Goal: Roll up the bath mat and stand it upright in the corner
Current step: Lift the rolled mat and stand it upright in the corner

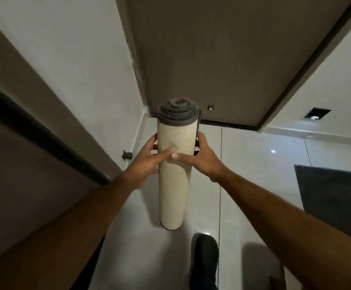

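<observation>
The bath mat [173, 185] is rolled into a tight upright cylinder, cream backing outside, grey pile showing as a spiral at its top end. My left hand [147, 162] wraps its left side and my right hand [203, 158] its right side, thumbs meeting across the front at about a third of the way down. The roll's lower end is close above or on the white floor tiles; I cannot tell which. The corner [147, 114] between the white wall and the brown door lies just behind the roll's top.
A brown door [212, 59] fills the upper middle, with a dark threshold strip [229, 124] below it. A door stopper [126, 155] sits on the left wall. A second dark mat [335, 195] lies flat at right. My dark shoe [205, 254] is below the roll.
</observation>
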Action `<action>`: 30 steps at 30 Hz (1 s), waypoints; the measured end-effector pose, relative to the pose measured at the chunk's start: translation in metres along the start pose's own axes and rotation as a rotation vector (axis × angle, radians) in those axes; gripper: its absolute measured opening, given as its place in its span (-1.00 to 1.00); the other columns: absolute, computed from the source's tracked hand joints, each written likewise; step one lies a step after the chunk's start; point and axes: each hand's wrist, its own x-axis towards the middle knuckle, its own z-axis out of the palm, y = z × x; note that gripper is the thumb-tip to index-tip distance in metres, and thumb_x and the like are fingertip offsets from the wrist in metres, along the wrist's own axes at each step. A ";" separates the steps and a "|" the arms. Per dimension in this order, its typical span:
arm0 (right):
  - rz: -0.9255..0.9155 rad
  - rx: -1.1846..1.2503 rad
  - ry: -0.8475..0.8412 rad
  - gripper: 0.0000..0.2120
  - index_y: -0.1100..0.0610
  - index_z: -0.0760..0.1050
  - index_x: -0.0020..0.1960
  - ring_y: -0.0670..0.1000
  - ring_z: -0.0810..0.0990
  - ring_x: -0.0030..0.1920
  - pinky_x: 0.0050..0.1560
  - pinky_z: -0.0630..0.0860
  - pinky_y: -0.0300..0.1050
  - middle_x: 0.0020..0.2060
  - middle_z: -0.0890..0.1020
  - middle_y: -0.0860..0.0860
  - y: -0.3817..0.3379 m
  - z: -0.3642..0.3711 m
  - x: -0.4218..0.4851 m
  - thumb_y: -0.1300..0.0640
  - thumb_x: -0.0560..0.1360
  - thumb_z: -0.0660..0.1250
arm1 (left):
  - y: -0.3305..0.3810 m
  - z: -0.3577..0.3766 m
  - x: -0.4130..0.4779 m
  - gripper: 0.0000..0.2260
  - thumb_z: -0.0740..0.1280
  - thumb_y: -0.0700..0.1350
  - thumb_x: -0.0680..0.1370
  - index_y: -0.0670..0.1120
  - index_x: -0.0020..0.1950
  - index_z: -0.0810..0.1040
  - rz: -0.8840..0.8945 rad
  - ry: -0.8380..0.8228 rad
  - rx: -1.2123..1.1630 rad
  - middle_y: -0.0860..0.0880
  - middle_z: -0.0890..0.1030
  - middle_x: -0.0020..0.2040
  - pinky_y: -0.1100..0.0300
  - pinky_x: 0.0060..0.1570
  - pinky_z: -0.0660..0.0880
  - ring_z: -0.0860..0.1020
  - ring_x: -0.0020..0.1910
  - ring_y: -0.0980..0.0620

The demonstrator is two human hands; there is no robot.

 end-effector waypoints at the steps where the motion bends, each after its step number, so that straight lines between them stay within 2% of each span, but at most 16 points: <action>1: -0.021 0.005 -0.006 -0.20 -0.55 0.20 0.21 -0.27 0.55 0.11 -0.17 0.55 -0.39 0.09 0.47 -0.51 -0.004 -0.007 0.031 -0.36 0.14 0.61 | 0.009 -0.007 0.026 -0.20 0.52 0.32 0.24 0.27 0.42 0.30 0.000 0.014 -0.005 0.04 0.53 0.28 -0.06 0.04 0.64 0.57 0.21 -0.02; 2: -0.029 0.007 -0.018 -0.22 -0.58 0.23 0.17 -0.31 0.56 0.08 -0.21 0.55 -0.42 0.06 0.49 -0.53 -0.007 -0.013 0.056 -0.35 0.12 0.62 | 0.015 -0.015 0.047 -0.26 0.52 0.30 0.26 0.27 0.39 0.34 0.004 0.004 -0.012 0.05 0.56 0.25 0.01 -0.02 0.66 0.59 0.19 -0.02; 3: -0.023 0.016 -0.032 -0.18 -0.53 0.27 0.22 -0.29 0.58 0.06 -0.22 0.56 -0.41 0.06 0.52 -0.49 -0.010 -0.020 0.083 -0.34 0.10 0.64 | 0.022 -0.025 0.073 -0.34 0.51 0.28 0.31 0.27 0.36 0.38 -0.001 -0.019 -0.029 0.07 0.59 0.22 0.05 -0.06 0.66 0.60 0.19 -0.02; 6: 0.027 0.073 -0.087 0.03 -0.20 0.29 0.43 -0.21 0.61 0.06 -0.18 0.60 -0.32 0.16 0.54 -0.29 -0.013 -0.037 0.167 -0.27 0.06 0.68 | 0.042 -0.057 0.142 -0.56 0.39 0.30 0.42 0.31 0.28 0.46 -0.038 -0.103 -0.090 0.16 0.62 0.22 -0.06 0.03 0.63 0.61 0.20 0.01; 10: 0.055 0.065 -0.197 -0.01 -0.16 0.28 0.42 -0.06 0.57 0.19 0.10 0.62 -0.01 0.28 0.53 -0.11 -0.029 -0.038 0.269 -0.15 0.11 0.69 | 0.055 -0.091 0.224 -0.51 0.35 0.33 0.45 0.31 0.36 0.42 -0.059 -0.011 -0.198 0.14 0.51 0.37 -0.20 0.10 0.59 0.55 0.27 -0.11; 14: 0.114 0.054 -0.302 -0.08 -0.11 0.24 0.44 0.02 0.55 0.22 0.13 0.60 0.07 0.27 0.52 -0.08 -0.030 -0.035 0.365 0.01 0.22 0.66 | 0.050 -0.122 0.304 -0.54 0.38 0.27 0.48 0.29 0.36 0.44 -0.065 0.054 -0.279 0.11 0.53 0.35 -0.22 0.06 0.60 0.54 0.28 -0.15; 19: 0.216 0.090 -0.333 -0.20 -0.03 0.29 0.43 0.10 0.56 0.23 0.21 0.57 0.19 0.27 0.53 0.01 -0.010 -0.018 0.480 0.21 0.31 0.60 | 0.037 -0.161 0.399 -0.46 0.42 0.35 0.37 0.36 0.33 0.42 -0.116 0.150 -0.329 0.16 0.52 0.32 -0.22 0.06 0.59 0.53 0.28 -0.12; 23: 0.273 0.125 -0.359 -0.29 -0.03 0.28 0.41 0.12 0.57 0.20 0.21 0.58 0.14 0.24 0.55 0.02 0.009 0.001 0.537 0.29 0.38 0.52 | 0.022 -0.182 0.450 -0.40 0.47 0.35 0.29 0.40 0.31 0.42 -0.138 0.168 -0.372 0.20 0.53 0.28 -0.28 0.12 0.52 0.51 0.27 -0.06; 26: 0.296 0.134 -0.399 -0.35 0.05 0.30 0.44 0.16 0.57 0.21 0.22 0.56 0.14 0.25 0.58 0.10 0.017 0.017 0.570 0.36 0.43 0.40 | 0.011 -0.192 0.475 -0.49 0.46 0.32 0.31 0.45 0.23 0.44 -0.156 0.202 -0.412 0.21 0.52 0.25 -0.23 0.04 0.54 0.50 0.25 -0.02; 28: 0.277 0.141 -0.414 -0.46 0.01 0.39 0.33 0.05 0.63 0.11 0.03 0.64 -0.05 0.15 0.62 0.06 0.017 0.024 0.583 0.39 0.44 0.33 | 0.010 -0.195 0.488 -0.59 0.44 0.32 0.32 0.50 0.13 0.46 -0.163 0.241 -0.433 0.22 0.50 0.24 -0.21 0.01 0.53 0.48 0.23 -0.01; 30: 0.257 0.117 -0.435 -0.56 -0.07 0.44 0.13 -0.18 0.68 -0.16 -0.29 0.60 -0.31 0.00 0.63 -0.04 0.016 0.025 0.594 0.42 0.45 0.28 | 0.009 -0.196 0.499 -0.67 0.43 0.31 0.35 0.52 0.07 0.47 -0.176 0.266 -0.450 0.23 0.50 0.23 -0.25 0.05 0.51 0.48 0.22 0.02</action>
